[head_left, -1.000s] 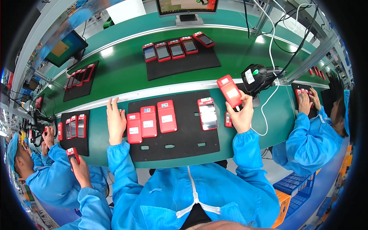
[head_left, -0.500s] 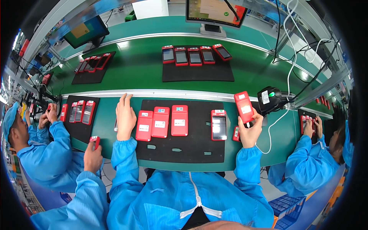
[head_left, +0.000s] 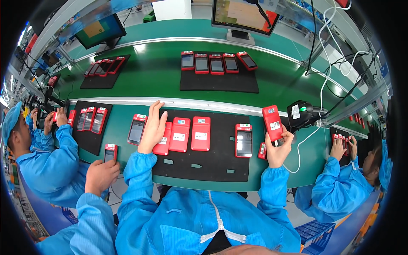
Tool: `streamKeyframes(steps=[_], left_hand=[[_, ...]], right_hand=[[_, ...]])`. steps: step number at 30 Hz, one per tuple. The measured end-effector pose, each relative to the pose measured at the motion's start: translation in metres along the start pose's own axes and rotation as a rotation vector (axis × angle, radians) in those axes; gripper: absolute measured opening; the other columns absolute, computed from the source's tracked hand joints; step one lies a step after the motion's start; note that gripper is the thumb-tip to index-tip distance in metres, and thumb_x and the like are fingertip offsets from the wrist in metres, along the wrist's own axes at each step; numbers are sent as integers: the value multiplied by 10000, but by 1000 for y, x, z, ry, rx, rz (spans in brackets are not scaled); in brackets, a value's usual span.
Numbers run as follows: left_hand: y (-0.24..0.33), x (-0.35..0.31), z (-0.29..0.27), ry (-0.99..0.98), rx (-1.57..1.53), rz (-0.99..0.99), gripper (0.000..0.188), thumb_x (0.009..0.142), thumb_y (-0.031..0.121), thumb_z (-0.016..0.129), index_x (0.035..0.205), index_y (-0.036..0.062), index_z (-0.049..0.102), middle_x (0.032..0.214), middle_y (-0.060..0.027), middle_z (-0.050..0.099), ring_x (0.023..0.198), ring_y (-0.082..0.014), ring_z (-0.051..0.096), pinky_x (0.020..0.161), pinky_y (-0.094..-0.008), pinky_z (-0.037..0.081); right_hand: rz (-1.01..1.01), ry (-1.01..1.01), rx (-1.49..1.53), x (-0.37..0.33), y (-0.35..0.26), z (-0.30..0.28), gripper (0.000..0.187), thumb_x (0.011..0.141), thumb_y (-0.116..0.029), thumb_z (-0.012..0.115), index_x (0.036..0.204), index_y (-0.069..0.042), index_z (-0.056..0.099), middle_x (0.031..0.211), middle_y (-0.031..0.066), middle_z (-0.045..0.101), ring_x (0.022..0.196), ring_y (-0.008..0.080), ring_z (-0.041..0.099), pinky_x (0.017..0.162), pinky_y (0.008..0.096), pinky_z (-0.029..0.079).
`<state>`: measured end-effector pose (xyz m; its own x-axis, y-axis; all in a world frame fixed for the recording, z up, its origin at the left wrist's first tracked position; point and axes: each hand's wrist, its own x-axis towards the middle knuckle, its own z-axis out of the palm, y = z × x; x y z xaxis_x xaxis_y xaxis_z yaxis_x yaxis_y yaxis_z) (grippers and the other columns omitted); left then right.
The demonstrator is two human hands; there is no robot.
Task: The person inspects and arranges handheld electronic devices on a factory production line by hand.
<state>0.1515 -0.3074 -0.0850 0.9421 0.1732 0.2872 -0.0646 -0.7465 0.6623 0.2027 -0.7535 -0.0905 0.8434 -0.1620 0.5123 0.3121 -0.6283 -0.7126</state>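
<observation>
My right hand [head_left: 278, 146] grips a red handheld terminal [head_left: 272, 123], raised with its labelled back showing. A white cable [head_left: 300, 153] runs up to that hand; where it ends is hidden. Just right of the terminal is a black barcode scanner [head_left: 298, 114] with a green light. My left hand [head_left: 154, 131], fingers stretched out, is over the left part of the black mat [head_left: 204, 166] and partly covers a face-down red terminal [head_left: 162, 146]. Left of this hand lies a terminal with its screen up [head_left: 137, 128]. Two more lie face down, and a screen-up terminal [head_left: 243, 140] rests at the mat's right.
A small red device [head_left: 262, 150] lies beside the mat. Several terminals [head_left: 216, 63] rest on a farther mat below a monitor [head_left: 242, 19]. At left a co-worker's hand [head_left: 102, 174] is at a red terminal [head_left: 111, 152]. Another person [head_left: 340, 174] works at right.
My left hand has moved right, uncovering the screen-up terminal on its left. My right hand still holds its terminal, shifted slightly. The co-worker's terminal at left now shows its screen.
</observation>
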Motion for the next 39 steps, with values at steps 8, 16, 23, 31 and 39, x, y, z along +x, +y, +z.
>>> streamKeyframes(steps=[8, 16, 23, 31, 39], left_hand=[[-1, -2, 3, -63, -149, -27, 467, 1119, 268, 505, 1516, 32, 434, 1642, -227, 339, 1533, -414, 361, 1257, -443, 321], [24, -4, -2, -75, -47, 72, 465, 1066, 261, 608, 1465, 45, 507, 1607, -229, 398, 1514, -426, 378, 1276, -529, 263], [85, -26, 21, -340, -108, 286, 629, 972, 293, 748, 1492, 59, 484, 1550, -201, 490, 1482, -417, 430, 1265, -607, 231], [116, -28, 43, -436, -478, 176, 839, 899, 218, 861, 1562, 54, 376, 1595, -226, 415, 1496, -392, 439, 1194, -463, 438], [100, -25, 55, -334, -721, 71, 809, 729, 235, 998, 1359, 85, 513, 1373, -138, 579, 1314, -276, 603, 1100, -407, 529]], right_hand=[[-39, -245, 156, -3, -12, 0, 531, 791, -102, 887, 1073, -48, 441, 1272, 222, 717, 1037, 250, 716, 872, 362, 580], [-128, -508, 327, -17, -48, 14, 530, 787, -119, 910, 1055, -49, 458, 1269, 256, 710, 1051, 297, 739, 871, 383, 586], [-86, -645, 294, -26, -84, 25, 513, 808, -143, 907, 1047, -42, 465, 1205, 228, 708, 1045, 334, 739, 811, 393, 640], [-116, -691, 322, -30, -103, 18, 540, 779, -116, 922, 1043, -57, 455, 1258, 212, 705, 1059, 289, 742, 818, 379, 652], [4, -741, 165, -28, -105, 10, 587, 778, -219, 951, 1110, -58, 495, 1079, 176, 707, 864, 228, 700, 714, 359, 588]])
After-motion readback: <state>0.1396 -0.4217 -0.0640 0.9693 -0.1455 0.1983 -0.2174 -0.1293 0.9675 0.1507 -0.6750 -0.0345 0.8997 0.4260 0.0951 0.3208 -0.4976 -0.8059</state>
